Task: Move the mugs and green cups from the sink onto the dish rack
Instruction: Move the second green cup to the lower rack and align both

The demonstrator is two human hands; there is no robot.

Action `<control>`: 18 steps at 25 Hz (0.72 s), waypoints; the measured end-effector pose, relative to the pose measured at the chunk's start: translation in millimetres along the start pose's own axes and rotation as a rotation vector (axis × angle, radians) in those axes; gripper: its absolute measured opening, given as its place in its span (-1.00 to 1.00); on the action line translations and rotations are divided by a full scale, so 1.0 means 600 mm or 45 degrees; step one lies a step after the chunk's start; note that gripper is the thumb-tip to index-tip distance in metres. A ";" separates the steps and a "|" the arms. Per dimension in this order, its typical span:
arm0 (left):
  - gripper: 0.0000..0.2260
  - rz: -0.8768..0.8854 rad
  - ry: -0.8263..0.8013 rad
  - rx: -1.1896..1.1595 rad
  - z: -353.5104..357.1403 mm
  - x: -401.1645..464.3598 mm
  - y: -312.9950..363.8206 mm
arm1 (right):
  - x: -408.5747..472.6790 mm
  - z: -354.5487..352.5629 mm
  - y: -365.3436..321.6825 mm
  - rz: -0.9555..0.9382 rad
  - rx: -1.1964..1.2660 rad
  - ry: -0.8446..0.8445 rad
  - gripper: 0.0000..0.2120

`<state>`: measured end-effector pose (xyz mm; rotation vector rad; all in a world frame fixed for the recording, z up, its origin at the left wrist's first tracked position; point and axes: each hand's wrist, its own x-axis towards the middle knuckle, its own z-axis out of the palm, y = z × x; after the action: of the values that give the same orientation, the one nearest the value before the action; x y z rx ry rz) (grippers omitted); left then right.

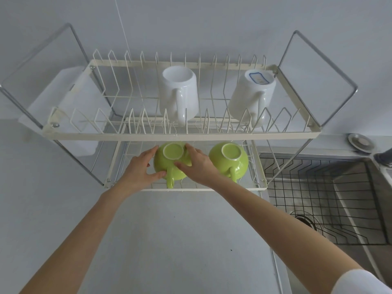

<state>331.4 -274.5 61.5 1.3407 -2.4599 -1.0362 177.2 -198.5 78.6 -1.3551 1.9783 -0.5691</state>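
While both hands cup the upturned green cup on the dish rack lower shelf, left hand and right hand curled round it, a careless release might, seemingly, tip it through the wires.

Head view, downward over dish rack

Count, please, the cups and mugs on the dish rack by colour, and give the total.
White mugs: 2, both upside down on the upper shelf, left white mug and right white mug.
Green cups: 2, both upside down on the lower shelf, left green cup held by the left hand and right hand, right green cup.
Total: 4.
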 end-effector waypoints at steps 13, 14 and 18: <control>-0.18 0.037 0.115 0.005 0.040 0.017 0.049 | -0.073 -0.083 0.111 0.003 -0.423 0.363 -0.33; -0.21 0.048 0.131 0.044 0.047 0.018 0.049 | -0.077 -0.083 0.121 0.018 -0.425 0.347 -0.32; -0.29 0.087 0.213 0.173 0.064 0.018 0.049 | -0.077 -0.076 0.140 0.061 -0.305 0.292 -0.34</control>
<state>288.5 -253.2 49.4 1.3121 -2.4689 -0.7224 100.9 -125.4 66.1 -1.4324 2.3197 -0.4955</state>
